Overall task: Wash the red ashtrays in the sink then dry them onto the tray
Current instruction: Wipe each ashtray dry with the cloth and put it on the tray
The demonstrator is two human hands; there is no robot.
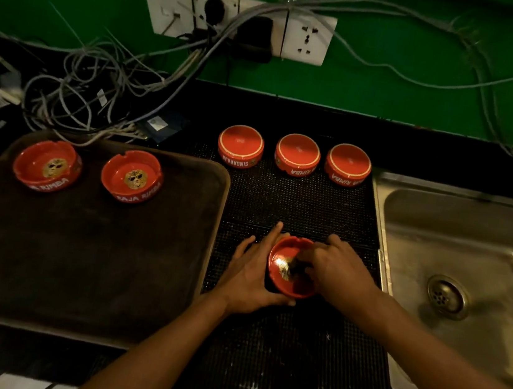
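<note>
- Head view: the left hand (pixel 251 275) is spread open with its fingers cupped against the left side of a red ashtray (pixel 285 265), steadying it on the black mat (pixel 300 200) between the tray (pixel 84 253) and the sink (pixel 452 285).
- The right hand (pixel 341 269) reaches into the bowl, fingers bunched on something small and dark, probably a cloth; what it is cannot be made out.
- Two ashtrays, one at the left (pixel 46 165) and one beside it (pixel 131 179), sit upright at the far end of the tray. Three more lie upside down in a row on the mat: left (pixel 240 146), middle (pixel 298 154), right (pixel 348 163).
- This looks like the drying step. To do it well, keep the left palm firm so the bowl does not skid, wipe round the inside wall and the rim notches, then the outside.
- Lift it clear of the mat rather than dragging it, and set it next to the two already on the tray.
</note>
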